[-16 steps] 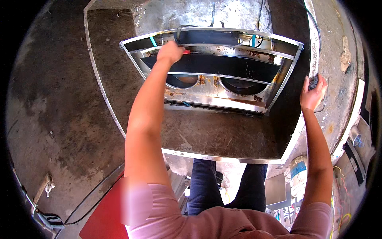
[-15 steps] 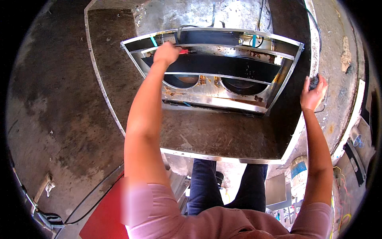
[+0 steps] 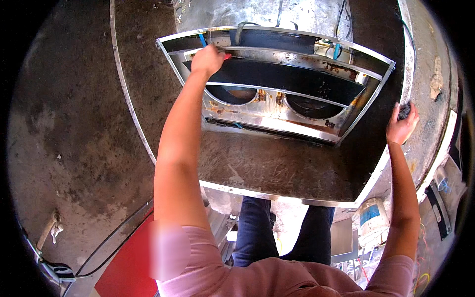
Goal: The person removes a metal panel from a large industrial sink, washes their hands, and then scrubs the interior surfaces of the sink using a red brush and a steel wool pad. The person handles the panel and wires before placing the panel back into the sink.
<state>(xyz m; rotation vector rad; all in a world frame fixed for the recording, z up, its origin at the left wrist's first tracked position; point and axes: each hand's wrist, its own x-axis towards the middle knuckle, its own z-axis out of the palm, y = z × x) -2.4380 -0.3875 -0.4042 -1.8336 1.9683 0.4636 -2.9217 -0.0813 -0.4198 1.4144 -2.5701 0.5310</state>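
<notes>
In front of me a metal range hood (image 3: 271, 103), stained with rust and grease, lies with its two round openings showing. My left hand (image 3: 208, 60) reaches to its far left part. Those fingers are closed around a small red-handled tool (image 3: 227, 56), whose working end I cannot make out, just beyond a black curved panel (image 3: 277, 76). Over on the right, my right hand (image 3: 402, 127) grips a dark grey scouring pad (image 3: 404, 111) beside the light metal edging (image 3: 407, 74) of the dark work surface.
The dark brown surface (image 3: 277, 158) under the hood has a pale metal rim (image 3: 247, 191) on my side. Black cables (image 3: 281, 15) run beyond the hood. A red panel (image 3: 129, 257) lies at the lower left, and a white bucket (image 3: 372, 228) with a blue label stands lower right.
The whole view has shifted, so the hood appears higher and farther right. My left hand has moved slightly left against the hood; my right hand stays by the edging with the pad.
</notes>
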